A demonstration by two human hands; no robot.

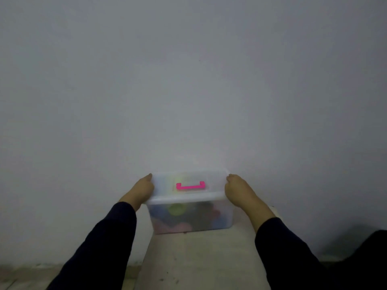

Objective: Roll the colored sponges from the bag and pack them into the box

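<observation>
A translucent plastic box [222,218] stands on a pale narrow table against the wall. Its lid [213,178] is on, with a pink handle [190,186] lying flat on top. Through the front wall I make out several rolled sponges, a green one [177,209] clearest, with pink, blue and dark ones around it. My left hand [141,190] grips the lid's left edge. My right hand [237,190] grips the lid's right edge. Both fingers curl over the rim. No bag is in view.
The pale table [199,258] is narrow and runs toward me; the box sits at its far end, touching a plain grey wall [188,80]. Floor [21,275] shows at the lower left. A dark shape [368,248] lies at the lower right.
</observation>
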